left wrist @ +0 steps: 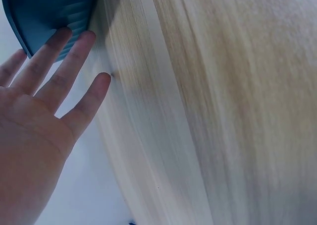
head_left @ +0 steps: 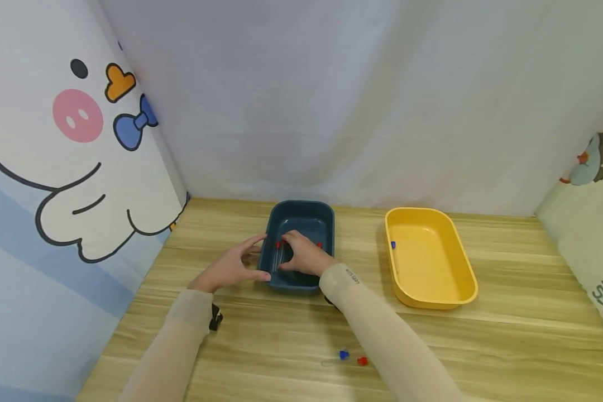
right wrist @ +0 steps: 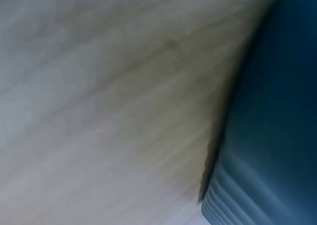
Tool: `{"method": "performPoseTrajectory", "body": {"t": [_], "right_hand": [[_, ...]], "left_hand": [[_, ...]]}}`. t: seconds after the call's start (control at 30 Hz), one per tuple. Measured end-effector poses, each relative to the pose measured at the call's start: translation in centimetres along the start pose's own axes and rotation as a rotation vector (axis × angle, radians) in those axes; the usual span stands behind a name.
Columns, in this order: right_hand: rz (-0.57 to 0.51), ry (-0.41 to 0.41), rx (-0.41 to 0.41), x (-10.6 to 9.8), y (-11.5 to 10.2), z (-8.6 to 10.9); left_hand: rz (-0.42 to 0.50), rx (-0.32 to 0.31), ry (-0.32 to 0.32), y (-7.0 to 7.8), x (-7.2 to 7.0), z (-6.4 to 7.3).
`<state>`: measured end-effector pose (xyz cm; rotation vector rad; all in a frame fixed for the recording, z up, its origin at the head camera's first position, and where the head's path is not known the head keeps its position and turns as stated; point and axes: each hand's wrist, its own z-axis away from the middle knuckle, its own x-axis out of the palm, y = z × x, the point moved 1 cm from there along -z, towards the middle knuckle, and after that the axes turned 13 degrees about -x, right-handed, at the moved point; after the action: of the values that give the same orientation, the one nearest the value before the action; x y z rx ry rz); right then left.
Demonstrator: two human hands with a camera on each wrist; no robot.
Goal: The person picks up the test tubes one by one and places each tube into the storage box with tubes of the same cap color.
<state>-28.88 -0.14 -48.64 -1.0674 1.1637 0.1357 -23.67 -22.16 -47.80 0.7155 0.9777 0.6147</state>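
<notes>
In the head view, my right hand (head_left: 306, 254) reaches into a dark blue tray (head_left: 301, 289). Its fingertips are right at a small red cap, with the thumb lower down near the clear ends of slim tubes. A red-capped clear tube (head_left: 278, 245) lies along the tray's left side, and another red cap (head_left: 319, 245) shows past the right hand. I cannot tell whether the right hand pinches a tube. My left hand (head_left: 233, 267) is at the tray's left wall, fingers spread, thumb at the near-left rim. The left wrist view shows that hand's (left wrist: 37, 121) straight fingers against the tray (left wrist: 74, 12).
A yellow tray (head_left: 432, 305) stands to the right, with a blue-capped clear tube (head_left: 393, 245) along its left side. Near my right sleeve, a blue cap (head_left: 344, 354) and a red cap (head_left: 362, 361) lie on the wooden table (head_left: 261, 346). A pale curtain (head_left: 281, 111) hangs behind.
</notes>
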Motion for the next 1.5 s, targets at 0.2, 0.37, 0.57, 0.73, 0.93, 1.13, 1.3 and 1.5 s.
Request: {"method": "performPoseTrajectory", "body": {"t": [0.2,0.37,0.57,0.73,0.93,1.13,1.3,1.5], "right_hand": [[-0.002,0.005,-0.005,-0.2,-0.1,0.0],[0.004,0.008,-0.003,-0.2,-0.1,-0.1],[0.02,0.007,0.004,0.2,0.2,-0.2],[0.023,0.004,0.01,0.4,0.3,-0.2],[0.019,0.009,0.009,0.3,0.2,-0.1],[-0.031,0.035,0.009,0.0,0.3,0.2],[-0.082,0.109,0.009,-0.4,0.3,0.3],[-0.107,0.148,0.015,-1.3,-0.1,0.9]], "left_hand": [[0.003,0.001,-0.004,0.2,-0.2,0.0],[-0.006,0.003,-0.007,0.3,-0.3,0.1],[-0.001,-0.016,-0.005,0.4,-0.2,0.3],[-0.01,-0.018,-0.008,0.4,-0.2,0.3],[-0.023,-0.026,-0.003,0.4,-0.2,0.2],[-0.038,-0.026,0.001,0.7,-0.1,0.4],[-0.053,-0.014,-0.002,0.8,-0.1,0.4],[-0.052,-0.01,0.001,0.6,0.0,0.2]]}}
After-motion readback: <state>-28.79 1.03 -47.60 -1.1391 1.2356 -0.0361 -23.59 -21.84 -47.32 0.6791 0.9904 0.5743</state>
